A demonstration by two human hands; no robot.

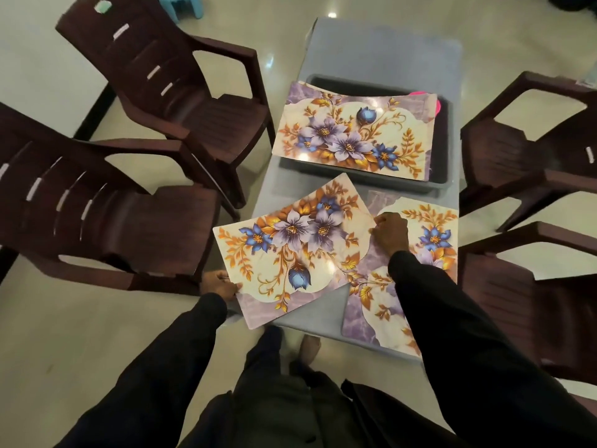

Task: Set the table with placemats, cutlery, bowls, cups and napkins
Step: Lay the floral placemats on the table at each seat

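**Floral placemats go down on a small grey table**

A person in dark sleeves stands at the near end of a grey table in the middle of the frame and holds a tilted placemat by two opposite corners. The left hand, at lower left of centre, pinches the mat's near-left corner between thumb and curled fingers. The right hand, right of centre, has its fingers curled at the mat's far-right corner and appears to grip it there.

The mat, printed with purple and blue flowers and gold leaves, sits askew. Its left side overhangs the table edge and its right edge overlaps a second placemat. That one lies flat at the table's near-right corner, partly hidden under the right sleeve.

A third placemat of the same pattern rests across the top of a grey tub at upper centre. Something pink peeks out at the tub's far-right corner; what it is cannot be told.

Four dark brown plastic chairs ring the table: two on the left and two on the right. A blue stool shows at the top edge.
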